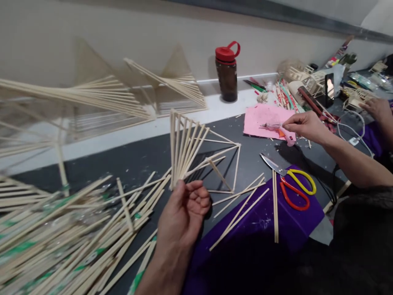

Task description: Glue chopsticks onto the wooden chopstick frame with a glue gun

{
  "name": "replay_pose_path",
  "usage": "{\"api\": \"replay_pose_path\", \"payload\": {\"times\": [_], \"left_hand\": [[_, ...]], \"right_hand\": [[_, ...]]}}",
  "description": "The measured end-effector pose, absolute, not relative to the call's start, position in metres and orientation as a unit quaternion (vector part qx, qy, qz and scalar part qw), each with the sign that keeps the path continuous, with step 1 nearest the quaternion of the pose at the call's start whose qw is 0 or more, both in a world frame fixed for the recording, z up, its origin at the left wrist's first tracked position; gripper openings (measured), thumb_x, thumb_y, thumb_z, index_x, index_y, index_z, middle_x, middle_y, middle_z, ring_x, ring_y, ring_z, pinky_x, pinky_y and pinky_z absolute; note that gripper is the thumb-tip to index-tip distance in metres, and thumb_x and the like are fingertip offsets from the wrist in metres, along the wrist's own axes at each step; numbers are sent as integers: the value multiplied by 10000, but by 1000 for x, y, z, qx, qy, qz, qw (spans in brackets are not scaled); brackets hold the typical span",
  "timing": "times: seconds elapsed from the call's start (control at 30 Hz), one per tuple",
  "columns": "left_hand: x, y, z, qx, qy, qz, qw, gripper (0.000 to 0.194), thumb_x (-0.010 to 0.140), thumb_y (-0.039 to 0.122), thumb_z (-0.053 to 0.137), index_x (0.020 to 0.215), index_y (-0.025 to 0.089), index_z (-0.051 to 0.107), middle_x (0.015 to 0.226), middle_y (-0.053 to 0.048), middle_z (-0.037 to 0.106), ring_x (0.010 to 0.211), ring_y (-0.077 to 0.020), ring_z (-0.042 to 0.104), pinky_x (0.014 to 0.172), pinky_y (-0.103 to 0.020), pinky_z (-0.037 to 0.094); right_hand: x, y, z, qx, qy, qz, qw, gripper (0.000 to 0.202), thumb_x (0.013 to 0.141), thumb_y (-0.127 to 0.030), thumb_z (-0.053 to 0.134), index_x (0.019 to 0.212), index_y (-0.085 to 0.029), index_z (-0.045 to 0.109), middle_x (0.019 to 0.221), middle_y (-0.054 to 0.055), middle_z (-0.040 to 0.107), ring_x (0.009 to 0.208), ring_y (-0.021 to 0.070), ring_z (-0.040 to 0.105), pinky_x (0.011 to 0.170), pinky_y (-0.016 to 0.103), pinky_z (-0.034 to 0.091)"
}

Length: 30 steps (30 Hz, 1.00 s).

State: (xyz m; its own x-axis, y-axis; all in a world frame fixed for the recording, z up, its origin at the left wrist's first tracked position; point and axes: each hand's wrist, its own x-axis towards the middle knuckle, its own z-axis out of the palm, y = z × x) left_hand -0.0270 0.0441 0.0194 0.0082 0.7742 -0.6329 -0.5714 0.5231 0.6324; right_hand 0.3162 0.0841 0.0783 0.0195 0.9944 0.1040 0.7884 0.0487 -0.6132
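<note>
My left hand [188, 203] has its thumb and curled fingers at the lower end of a fan of thin wooden sticks, part of a stick model [187, 151]. The fan rises above the hand, and an open frame of sticks [237, 168] reaches right from it. Pinched in my right hand [302, 126] is a pink glue gun [288, 135], its metal nozzle pointing left over a pink sheet [254, 119]. Scissors [281, 172] with one yellow and one red handle lie open below that hand. Several loose sticks [239, 221] lie between the scissors and my left hand.
Bundled sticks [76, 241] in plastic with green bands fill the lower left. Larger twisted stick models [101, 98] stand along the wall. A dark bottle [226, 78] with a red lid is at the back. On the right are a phone [329, 90], a white cable [353, 141] and another person's hand [378, 108].
</note>
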Motion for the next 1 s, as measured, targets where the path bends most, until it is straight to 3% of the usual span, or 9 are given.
{"api": "replay_pose_path", "payload": {"times": [0.13,0.23,0.37,0.43,0.53,0.63,0.73,0.87,1.0], "left_hand": [[-25,43,21,105,526,475,698,483,995,293,375,622,125,633,474,-18,537,368,-80,466,325,-138,343],[-24,44,21,108,532,479,690,487,993,271,377,608,124,634,469,-23,536,381,-82,478,335,-137,362],[-24,43,20,116,526,482,691,461,985,253,402,612,126,640,471,-20,539,393,-84,496,354,-139,383],[-25,42,18,118,517,481,698,447,985,261,414,631,124,650,487,-21,558,397,-82,504,359,-138,387],[-26,40,17,116,509,480,705,416,977,281,452,653,122,658,499,-18,574,406,-79,518,369,-134,393],[-27,40,16,113,504,483,707,428,985,269,428,657,118,658,497,-17,579,399,-77,514,370,-135,392],[-27,41,16,111,507,481,707,440,989,250,403,656,116,656,494,-23,585,396,-80,518,374,-140,400],[-27,42,16,110,508,479,708,401,972,252,435,662,117,653,497,-24,587,394,-86,518,367,-147,395],[-28,40,15,119,505,474,712,339,938,305,511,687,122,648,504,-13,586,377,-85,496,341,-151,367]], "right_hand": [[339,73,73,-722,-672,100,133,244,793,-264,580,770,-135,786,750,65,744,668,178,635,595,283,381],[339,73,59,-744,-664,57,54,282,851,-291,540,848,-159,789,882,75,770,750,196,663,635,289,385],[331,84,43,-779,-625,53,5,357,843,-469,603,941,-167,766,1002,117,754,844,231,661,645,290,376],[330,90,38,-793,-606,65,5,314,797,-460,652,870,-171,751,912,108,743,816,225,644,616,283,354],[336,95,33,-816,-562,106,81,221,721,-402,691,711,-181,685,682,33,657,672,173,572,562,272,316],[344,94,29,-802,-506,188,257,210,639,-372,703,630,-185,608,541,-29,534,552,124,459,515,262,279],[344,91,26,-755,-449,280,388,197,581,-339,687,631,-181,582,503,-41,514,487,102,415,472,253,267],[331,89,29,-714,-431,319,450,272,596,-416,681,684,-184,570,551,-26,559,477,96,448,446,235,307],[312,88,40,-637,-383,432,511,378,637,-503,742,747,-165,613,576,-25,568,451,78,449,405,214,303]]}}
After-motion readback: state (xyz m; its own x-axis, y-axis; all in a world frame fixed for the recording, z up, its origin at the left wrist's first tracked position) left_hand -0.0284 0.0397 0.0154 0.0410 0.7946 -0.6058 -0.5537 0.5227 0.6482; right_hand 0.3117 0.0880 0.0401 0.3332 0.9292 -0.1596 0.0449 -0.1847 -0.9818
